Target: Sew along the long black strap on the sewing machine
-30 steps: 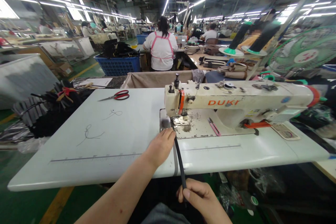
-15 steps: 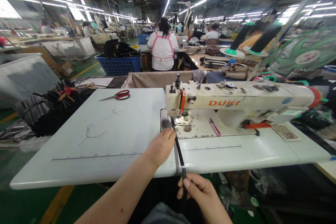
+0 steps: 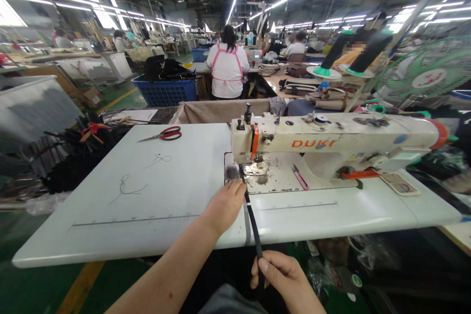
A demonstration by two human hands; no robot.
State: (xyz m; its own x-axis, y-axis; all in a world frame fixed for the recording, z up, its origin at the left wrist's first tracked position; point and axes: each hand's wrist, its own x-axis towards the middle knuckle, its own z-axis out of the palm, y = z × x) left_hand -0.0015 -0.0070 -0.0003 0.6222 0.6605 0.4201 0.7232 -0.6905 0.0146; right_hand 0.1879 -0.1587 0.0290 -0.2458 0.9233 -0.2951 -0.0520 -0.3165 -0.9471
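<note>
Head view, and a white sewing table (image 3: 191, 167) spreads across the front, the DUKI sewing machine (image 3: 353, 135) sitting on its right half. Left hand (image 3: 225, 202) bears down just before the needle area, fingertips on the black strip (image 3: 254, 225); whether it pinches, you can't tell. Right hand (image 3: 280, 272) has the strip's near end nipped between thumb and fingers, just off the table edge! Red-handled scissors (image 3: 170, 133) lie far left; pink thread snips (image 3: 302, 179) rest on the machine bed.

Scissors (image 3: 161, 135) (on table (image 3: 187, 171)) left of machine (image 3: 353, 132)
</note>
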